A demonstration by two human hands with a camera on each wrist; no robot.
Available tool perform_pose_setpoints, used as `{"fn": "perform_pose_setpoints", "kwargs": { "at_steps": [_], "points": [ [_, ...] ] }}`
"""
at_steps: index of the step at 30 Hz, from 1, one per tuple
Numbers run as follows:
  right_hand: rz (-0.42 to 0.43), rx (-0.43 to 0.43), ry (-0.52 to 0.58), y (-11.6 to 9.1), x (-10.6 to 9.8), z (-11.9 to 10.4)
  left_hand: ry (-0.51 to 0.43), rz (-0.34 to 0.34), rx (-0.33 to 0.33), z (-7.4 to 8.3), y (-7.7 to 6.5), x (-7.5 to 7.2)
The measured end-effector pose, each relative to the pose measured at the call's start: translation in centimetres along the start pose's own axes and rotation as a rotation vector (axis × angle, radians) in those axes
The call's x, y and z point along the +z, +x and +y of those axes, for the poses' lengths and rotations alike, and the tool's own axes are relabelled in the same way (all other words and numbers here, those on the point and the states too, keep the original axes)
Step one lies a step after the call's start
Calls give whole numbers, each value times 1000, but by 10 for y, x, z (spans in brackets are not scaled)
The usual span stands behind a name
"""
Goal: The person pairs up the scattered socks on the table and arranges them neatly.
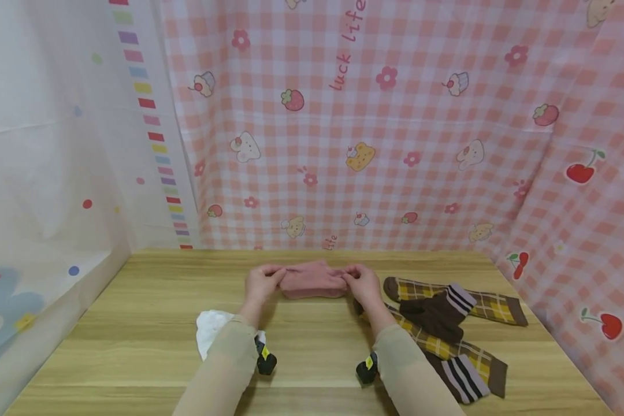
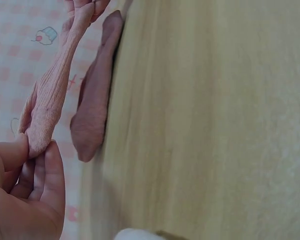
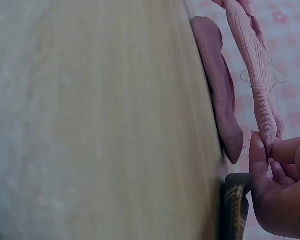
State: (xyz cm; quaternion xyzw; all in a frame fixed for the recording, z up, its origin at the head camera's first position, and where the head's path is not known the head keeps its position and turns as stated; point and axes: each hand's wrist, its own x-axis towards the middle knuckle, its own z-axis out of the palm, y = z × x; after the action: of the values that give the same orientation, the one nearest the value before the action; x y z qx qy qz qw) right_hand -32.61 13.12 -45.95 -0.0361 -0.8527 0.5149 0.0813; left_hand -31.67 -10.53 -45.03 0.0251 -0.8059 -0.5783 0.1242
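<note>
A ribbed pink sock [image 2: 51, 97] is stretched between my two hands, raised off the table. At one end, my left hand [image 1: 262, 286] pinches it between thumb and fingers. My right hand [image 1: 365, 287] pinches the opposite end, as the right wrist view also shows. A second, darker-looking pink sock [image 3: 219, 82] lies on the wooden table just beneath the held one. From the head view the two pink socks [image 1: 313, 281] overlap, so their shared outline is hard to separate.
To the right lie brown-and-yellow plaid socks [image 1: 494, 308] and dark brown socks with striped cuffs [image 1: 434, 312], some overlapping. A white cloth item [image 1: 213, 326] sits partly behind my left forearm. Patterned cloth [image 1: 343, 127] hangs behind the table [image 1: 135, 323].
</note>
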Motion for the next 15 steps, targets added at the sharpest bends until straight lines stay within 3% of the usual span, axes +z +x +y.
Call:
{"fn": "perform_pose_setpoints", "kwargs": {
  "at_steps": [15],
  "points": [
    [3, -62, -185, -1, 4, 3, 136, -24, -44, -6, 0, 6]
  ]
}}
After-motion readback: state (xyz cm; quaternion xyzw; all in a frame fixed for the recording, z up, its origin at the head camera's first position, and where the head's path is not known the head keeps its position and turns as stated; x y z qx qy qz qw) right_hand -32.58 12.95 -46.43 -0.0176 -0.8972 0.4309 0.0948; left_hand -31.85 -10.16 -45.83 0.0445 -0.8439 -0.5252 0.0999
